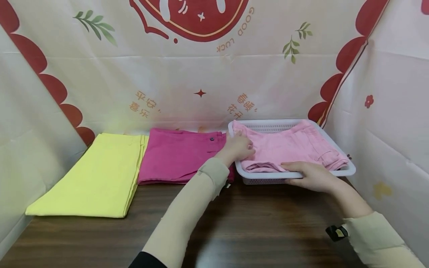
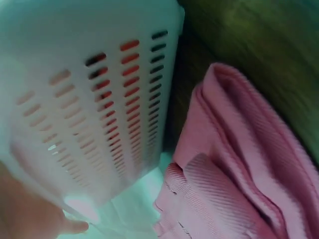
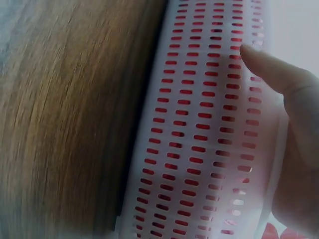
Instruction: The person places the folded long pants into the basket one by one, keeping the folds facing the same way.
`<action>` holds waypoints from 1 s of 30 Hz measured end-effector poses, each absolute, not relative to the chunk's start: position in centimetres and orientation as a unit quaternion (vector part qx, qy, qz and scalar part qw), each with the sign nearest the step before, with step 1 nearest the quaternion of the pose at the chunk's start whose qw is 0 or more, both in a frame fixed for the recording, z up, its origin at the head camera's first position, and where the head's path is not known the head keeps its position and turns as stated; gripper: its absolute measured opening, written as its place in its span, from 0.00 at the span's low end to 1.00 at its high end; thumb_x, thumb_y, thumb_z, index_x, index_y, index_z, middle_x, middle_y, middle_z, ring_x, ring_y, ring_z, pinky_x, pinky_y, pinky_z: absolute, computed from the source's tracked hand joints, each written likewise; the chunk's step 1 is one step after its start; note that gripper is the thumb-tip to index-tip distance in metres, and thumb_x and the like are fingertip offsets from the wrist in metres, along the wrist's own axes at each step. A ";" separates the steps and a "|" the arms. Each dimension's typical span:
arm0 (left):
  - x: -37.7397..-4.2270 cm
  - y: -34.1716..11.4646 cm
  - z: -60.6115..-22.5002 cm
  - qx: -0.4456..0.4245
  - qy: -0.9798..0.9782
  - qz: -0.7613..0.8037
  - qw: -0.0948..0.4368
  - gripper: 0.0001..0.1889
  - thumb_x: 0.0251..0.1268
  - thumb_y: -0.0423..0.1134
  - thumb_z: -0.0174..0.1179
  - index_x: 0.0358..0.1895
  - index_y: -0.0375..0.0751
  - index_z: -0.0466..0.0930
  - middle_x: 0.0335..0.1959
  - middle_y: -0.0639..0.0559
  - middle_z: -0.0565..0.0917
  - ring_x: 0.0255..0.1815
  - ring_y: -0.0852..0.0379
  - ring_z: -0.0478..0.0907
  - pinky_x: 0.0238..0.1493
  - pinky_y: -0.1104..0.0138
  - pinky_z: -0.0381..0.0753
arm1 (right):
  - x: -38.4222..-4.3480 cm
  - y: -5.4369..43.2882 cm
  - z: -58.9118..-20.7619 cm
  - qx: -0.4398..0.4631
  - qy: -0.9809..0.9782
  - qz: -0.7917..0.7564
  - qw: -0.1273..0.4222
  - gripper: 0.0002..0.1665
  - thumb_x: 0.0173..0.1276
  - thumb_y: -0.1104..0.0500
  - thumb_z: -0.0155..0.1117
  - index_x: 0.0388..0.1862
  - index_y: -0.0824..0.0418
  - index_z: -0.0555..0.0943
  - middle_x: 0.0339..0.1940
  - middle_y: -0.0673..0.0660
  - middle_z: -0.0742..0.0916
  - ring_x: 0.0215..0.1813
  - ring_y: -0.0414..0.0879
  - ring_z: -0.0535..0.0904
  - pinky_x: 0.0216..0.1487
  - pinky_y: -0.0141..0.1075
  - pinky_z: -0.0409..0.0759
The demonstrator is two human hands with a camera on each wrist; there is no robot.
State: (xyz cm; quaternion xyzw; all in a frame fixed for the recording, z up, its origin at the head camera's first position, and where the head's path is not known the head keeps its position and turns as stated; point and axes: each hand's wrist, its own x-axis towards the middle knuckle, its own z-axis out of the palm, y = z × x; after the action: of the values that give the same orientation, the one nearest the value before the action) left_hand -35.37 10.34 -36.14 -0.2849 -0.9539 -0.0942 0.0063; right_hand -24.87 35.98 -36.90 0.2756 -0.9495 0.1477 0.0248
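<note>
One white basket [image 1: 264, 181], we judge light yet stiff, holds soft-looking pink cloth [image 1: 285, 145] on the surface [image 1: 268, 227]. Right hand [image 1: 313, 176] grips the front rim [image 1: 256, 175], our preferred hold; whether left hand [image 1: 236, 149] grasps, we cannot tell.

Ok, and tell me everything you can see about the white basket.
The white basket is shallow and roughly rectangular, plastic by its look, with a smooth rim and walls pierced by rows of small slots. Upright, it is at the right of the wood-grained table; whether its base fully rests there is hard to tell. A folded pink garment lies in it. The left hand curls over its left rim; the right hand grips its front edge.
</note>
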 end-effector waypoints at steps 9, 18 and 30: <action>-31.7 10.0 -35.3 -0.451 -0.877 -0.145 -0.085 0.22 0.73 0.59 0.43 0.64 0.65 0.74 0.59 0.65 0.76 0.60 0.66 0.70 0.64 0.65 0.61 | -24.1 35.8 -36.3 0.319 -0.932 0.161 0.053 0.30 0.63 0.46 0.67 0.63 0.53 0.78 0.60 0.54 0.80 0.62 0.54 0.73 0.57 0.59 0.68; -30.2 9.9 -35.4 -0.454 -0.885 -0.040 -0.100 0.27 0.72 0.66 0.32 0.69 0.69 0.64 0.63 0.64 0.73 0.59 0.66 0.70 0.65 0.60 0.56 | -24.5 35.2 -35.7 0.265 -0.942 0.205 -0.036 0.30 0.65 0.39 0.62 0.62 0.51 0.79 0.63 0.57 0.78 0.65 0.57 0.71 0.60 0.60 0.65; -29.5 9.9 -36.0 -0.449 -0.890 -0.043 -0.074 0.34 0.59 0.74 0.46 0.69 0.71 0.65 0.58 0.66 0.77 0.57 0.68 0.70 0.65 0.54 0.53 | -24.4 35.4 -35.8 0.256 -0.942 0.210 -0.048 0.30 0.65 0.39 0.61 0.62 0.51 0.78 0.62 0.57 0.79 0.63 0.55 0.72 0.59 0.58 0.68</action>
State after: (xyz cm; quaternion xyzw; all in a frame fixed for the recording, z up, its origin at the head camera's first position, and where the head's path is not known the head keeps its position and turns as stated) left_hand -29.53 9.89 -36.04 -0.4487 -0.8896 -0.0427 -0.0741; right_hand -24.40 35.36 -35.85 0.2565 -0.9424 0.2096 -0.0476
